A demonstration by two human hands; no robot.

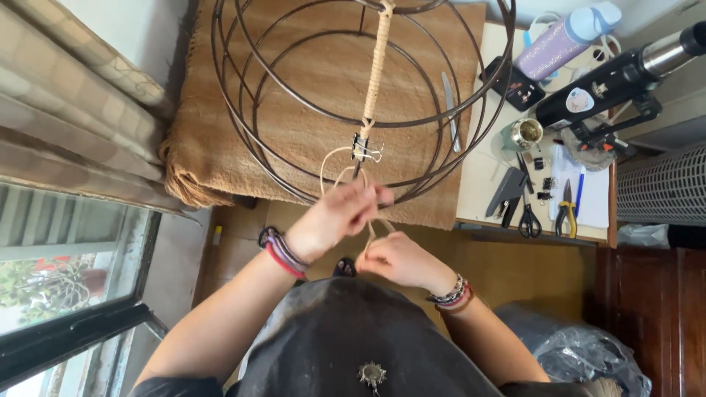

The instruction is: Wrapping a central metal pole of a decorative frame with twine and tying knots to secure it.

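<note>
Both hands, left hand (334, 217) and right hand (401, 259), pinched the tan cord (376, 73) below the wire frame (360, 103). A binder clip (362, 151) gripped that frame's wrapped rib above them.

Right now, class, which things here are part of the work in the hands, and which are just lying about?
In use: left hand, right hand, cord, wire frame, clip.
Lying about: scissors, pliers, bottle, knife.

Both forearms reach fwd, bare, wrists banded (bracelets on each). Left hand (334, 217) sits farther, fingers curled in a pinch; right hand (401, 259) nearer, fingers closed, almost touching.
</note>
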